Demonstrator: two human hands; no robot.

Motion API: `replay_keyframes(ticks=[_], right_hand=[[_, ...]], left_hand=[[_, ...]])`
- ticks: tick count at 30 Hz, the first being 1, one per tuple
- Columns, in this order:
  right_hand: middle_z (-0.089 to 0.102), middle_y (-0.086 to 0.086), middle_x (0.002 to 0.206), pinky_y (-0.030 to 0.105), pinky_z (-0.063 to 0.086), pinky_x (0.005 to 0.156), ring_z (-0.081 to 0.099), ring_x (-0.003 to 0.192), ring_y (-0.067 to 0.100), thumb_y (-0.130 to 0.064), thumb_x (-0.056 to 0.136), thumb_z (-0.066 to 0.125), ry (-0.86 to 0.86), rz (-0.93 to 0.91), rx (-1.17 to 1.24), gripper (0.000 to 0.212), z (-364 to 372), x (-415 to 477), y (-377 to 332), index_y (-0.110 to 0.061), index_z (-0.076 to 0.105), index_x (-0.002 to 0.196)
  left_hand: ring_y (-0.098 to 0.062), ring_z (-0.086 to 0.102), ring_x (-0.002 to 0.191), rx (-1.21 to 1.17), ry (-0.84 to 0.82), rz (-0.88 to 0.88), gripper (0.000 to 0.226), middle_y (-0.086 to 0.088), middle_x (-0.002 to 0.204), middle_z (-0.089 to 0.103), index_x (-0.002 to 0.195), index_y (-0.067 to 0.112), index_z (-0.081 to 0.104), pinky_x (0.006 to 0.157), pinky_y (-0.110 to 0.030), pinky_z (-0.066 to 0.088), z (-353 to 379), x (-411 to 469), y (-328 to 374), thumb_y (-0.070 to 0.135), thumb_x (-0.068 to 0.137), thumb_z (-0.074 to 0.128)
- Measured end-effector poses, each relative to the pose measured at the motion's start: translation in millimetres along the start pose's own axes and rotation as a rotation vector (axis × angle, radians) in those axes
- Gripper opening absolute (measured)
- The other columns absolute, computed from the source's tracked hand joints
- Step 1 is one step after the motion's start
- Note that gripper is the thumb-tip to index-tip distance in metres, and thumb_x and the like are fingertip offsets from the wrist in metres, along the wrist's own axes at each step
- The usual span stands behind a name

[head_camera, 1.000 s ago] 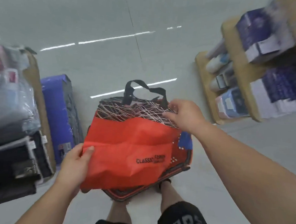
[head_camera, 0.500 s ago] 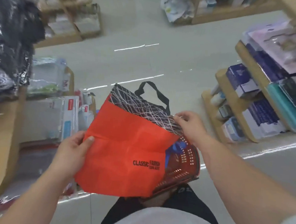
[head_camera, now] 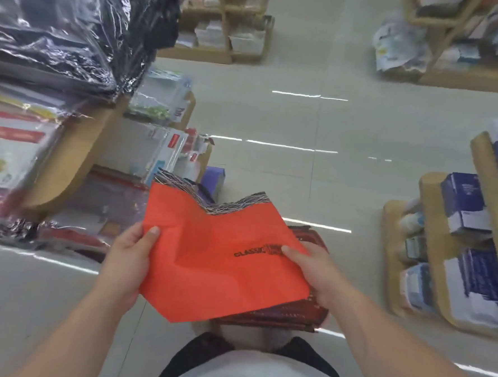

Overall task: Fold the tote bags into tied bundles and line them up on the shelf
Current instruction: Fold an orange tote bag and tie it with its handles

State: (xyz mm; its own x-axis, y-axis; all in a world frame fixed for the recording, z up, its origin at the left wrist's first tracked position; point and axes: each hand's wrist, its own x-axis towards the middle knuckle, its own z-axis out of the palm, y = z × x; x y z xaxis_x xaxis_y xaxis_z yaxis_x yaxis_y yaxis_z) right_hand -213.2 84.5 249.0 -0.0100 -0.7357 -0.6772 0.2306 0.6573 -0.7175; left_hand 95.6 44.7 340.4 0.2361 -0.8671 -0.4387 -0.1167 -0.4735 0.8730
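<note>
Tote bag (head_camera: 214, 262), L hand (head_camera: 127, 256) & R hand (head_camera: 317, 272) fingers clamped on sides, print (head_camera: 252, 251) half-covered, basket (head_camera: 311, 238) mostly hidden

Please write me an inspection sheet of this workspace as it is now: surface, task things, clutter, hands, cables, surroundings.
Surface: no table in view; tiled floor.
Job's things: orange tote bag, flat and creased, not yet tied, held above a red basket.
Clutter: plastic-wrapped dark packs piled at upper left.
Grippers: left hand pinches the bag's left edge; right hand pinches its right edge.
Cables: nothing seen.
Surroundings: wooden shelf with blue boxes on the right.
</note>
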Motion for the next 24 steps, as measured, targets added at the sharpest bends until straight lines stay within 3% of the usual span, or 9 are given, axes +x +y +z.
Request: replay_keyframes(ticks=[3, 6, 9, 13, 16, 19, 20, 22, 24], right_hand=[[0.078, 0.007, 0.099, 0.046, 0.059, 0.085, 0.073, 0.09, 0.025, -0.012, 0.091, 0.072, 0.042, -0.204, -0.071, 0.015, 2.5, -12.8, -15.7, -0.014, 0.071, 0.106], [0.076, 0.012, 0.108, 0.042, 0.056, 0.086, 0.071, 0.096, 0.026, -0.022, 0.085, 0.076, -0.065, -0.327, -0.037, 0.026, 10.9, -27.4, -33.4, -0.013, 0.072, 0.109], [0.074, 0.017, 0.112, 0.033, 0.059, 0.081, 0.07, 0.094, 0.022, -0.025, 0.085, 0.074, -0.214, -0.321, 0.024, 0.026, 27.5, -36.6, -41.4, -0.012, 0.073, 0.108], [0.075, 0.011, 0.096, 0.022, 0.055, 0.063, 0.068, 0.077, 0.015, -0.013, 0.1, 0.054, -0.282, -0.3, -0.001, 0.016, 74.0, -54.1, -41.8, -0.006, 0.068, 0.104], [0.073, 0.006, 0.09, 0.024, 0.052, 0.063, 0.064, 0.075, 0.012, -0.017, 0.104, 0.051, -0.233, -0.393, -0.08, 0.017, 127.1, -72.2, -32.8, -0.011, 0.067, 0.099], [0.07, 0.003, 0.085, 0.032, 0.047, 0.069, 0.06, 0.076, 0.012, -0.018, 0.106, 0.05, -0.167, -0.533, -0.133, 0.017, 190.7, -96.7, -17.6, -0.014, 0.063, 0.095], [0.07, 0.001, 0.085, 0.032, 0.046, 0.07, 0.06, 0.075, 0.01, -0.018, 0.105, 0.05, -0.153, -0.567, -0.134, 0.014, 213.6, -107.5, -12.6, -0.016, 0.061, 0.096], [0.071, -0.002, 0.087, 0.031, 0.048, 0.066, 0.062, 0.07, 0.008, -0.018, 0.104, 0.053, -0.15, -0.58, -0.145, 0.009, 256.5, -127.8, -0.4, -0.024, 0.056, 0.109], [0.073, -0.005, 0.086, 0.029, 0.049, 0.059, 0.064, 0.067, 0.008, -0.017, 0.102, 0.057, -0.185, -0.594, -0.167, 0.031, 298.1, -148.3, 10.8, -0.036, 0.049, 0.125]], left_hand=[[-0.018, 0.068, 0.082, -0.028, 0.046, -0.012, 0.016, -0.008, 0.099, 0.077, 0.108, 0.013, 0.07, 0.078, -0.035, 0.054, -16.5, -30.7, -13.1, 0.012, 0.101, 0.056], [-0.015, 0.069, 0.082, -0.114, 0.151, 0.011, 0.018, -0.005, 0.098, 0.076, 0.108, 0.015, 0.069, 0.075, -0.033, 0.055, -38.0, -57.6, -22.1, 0.008, 0.101, 0.055], [-0.017, 0.068, 0.083, -0.223, 0.263, 0.011, 0.017, -0.001, 0.094, 0.077, 0.106, 0.017, 0.07, 0.078, -0.035, 0.053, -61.7, -78.0, -29.4, 0.012, 0.103, 0.054], [-0.014, 0.064, 0.071, -0.294, 0.395, 0.018, 0.013, -0.002, 0.086, 0.069, 0.112, 0.02, 0.063, 0.068, -0.033, 0.048, -107.1, -101.2, -42.5, 0.015, 0.102, 0.056], [-0.008, 0.068, 0.067, -0.34, 0.416, 0.064, 0.035, 0.0, 0.089, 0.072, 0.129, 0.03, 0.053, 0.064, -0.033, 0.05, -149.4, -124.2, -48.6, 0.016, 0.098, 0.062], [-0.008, 0.071, 0.096, -0.248, 0.352, 0.146, 0.079, 0.007, 0.112, 0.072, 0.139, 0.044, 0.046, 0.08, -0.032, 0.055, -199.4, -153.6, -61.9, 0.019, 0.077, 0.086], [-0.007, 0.069, 0.104, -0.167, 0.357, 0.154, 0.084, 0.01, 0.119, 0.068, 0.136, 0.048, 0.05, 0.086, -0.035, 0.055, -218.7, -163.2, -68.0, 0.021, 0.069, 0.092], [-0.003, 0.065, 0.106, -0.061, 0.411, 0.17, 0.072, 0.016, 0.121, 0.066, 0.121, 0.052, 0.063, 0.094, -0.038, 0.055, -259.5, -182.1, -77.6, 0.019, 0.065, 0.094], [-0.003, 0.066, 0.104, -0.053, 0.465, 0.197, 0.064, 0.022, 0.115, 0.068, 0.112, 0.054, 0.068, 0.093, -0.036, 0.055, -304.6, -199.7, -87.5, 0.02, 0.062, 0.092]])
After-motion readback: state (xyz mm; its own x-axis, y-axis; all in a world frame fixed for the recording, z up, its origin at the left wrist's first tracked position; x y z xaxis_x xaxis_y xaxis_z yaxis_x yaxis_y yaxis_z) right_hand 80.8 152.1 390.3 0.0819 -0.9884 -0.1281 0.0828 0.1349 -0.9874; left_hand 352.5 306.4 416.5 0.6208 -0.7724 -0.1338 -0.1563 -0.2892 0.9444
